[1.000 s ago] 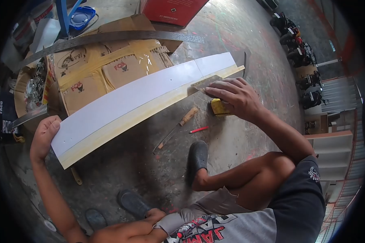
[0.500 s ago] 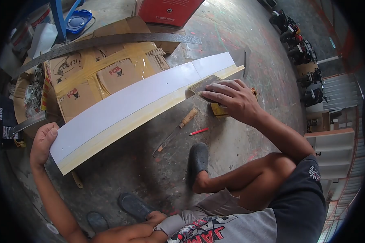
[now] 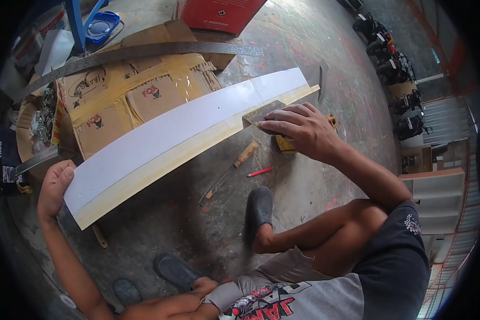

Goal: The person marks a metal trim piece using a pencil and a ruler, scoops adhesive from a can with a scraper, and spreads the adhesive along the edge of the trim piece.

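Note:
A long, curved white panel [image 3: 170,130] slants across the middle, its near end low on the left. Along its lower edge runs a pale yellow strip [image 3: 160,173], streaked with what looks like glue. My left hand [image 3: 56,188] is closed around the panel's left end, thumb on top. Toward the far right end, my right hand [image 3: 303,129] grips a flat, stained scraper [image 3: 260,112] lying against the yellow strip. The fingers lie over the scraper and partly hide it. Just below that hand is a yellow object [image 3: 286,144], partly covered.
Taped cardboard [image 3: 144,98] lies under and behind the panel, with a long dark curved strip [image 3: 160,49] across it. A wooden-handled tool [image 3: 245,155] and a red pencil [image 3: 260,172] lie on the floor. A red box [image 3: 218,16] stands at the back.
My right hand and the scraper have shifted very slightly left. The whole view has also moved a little; my left hand keeps its hold on the panel.

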A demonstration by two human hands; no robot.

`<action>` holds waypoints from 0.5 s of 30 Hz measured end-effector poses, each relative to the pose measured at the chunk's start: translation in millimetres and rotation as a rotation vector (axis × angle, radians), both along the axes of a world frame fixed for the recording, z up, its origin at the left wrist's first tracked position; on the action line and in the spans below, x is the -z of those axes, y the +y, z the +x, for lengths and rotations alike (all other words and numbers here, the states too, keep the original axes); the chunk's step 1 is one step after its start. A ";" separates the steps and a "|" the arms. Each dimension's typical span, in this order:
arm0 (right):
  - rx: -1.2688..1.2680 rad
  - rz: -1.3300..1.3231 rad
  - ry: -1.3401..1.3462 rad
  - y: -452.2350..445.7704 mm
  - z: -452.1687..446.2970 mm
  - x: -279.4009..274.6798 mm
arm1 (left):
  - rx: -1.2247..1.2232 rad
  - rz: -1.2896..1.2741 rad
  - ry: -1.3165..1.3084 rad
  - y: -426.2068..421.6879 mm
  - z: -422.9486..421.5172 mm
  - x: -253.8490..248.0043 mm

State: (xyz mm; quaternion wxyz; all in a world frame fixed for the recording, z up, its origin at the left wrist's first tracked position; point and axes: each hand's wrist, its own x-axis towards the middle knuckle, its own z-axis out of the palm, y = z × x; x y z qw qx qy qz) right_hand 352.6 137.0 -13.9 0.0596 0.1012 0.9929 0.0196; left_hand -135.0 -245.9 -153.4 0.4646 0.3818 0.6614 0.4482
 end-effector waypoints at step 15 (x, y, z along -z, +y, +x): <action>-0.057 0.007 -0.017 -18.6 2.8 -12.9 | -0.010 0.015 -0.026 0.7 1.1 0.7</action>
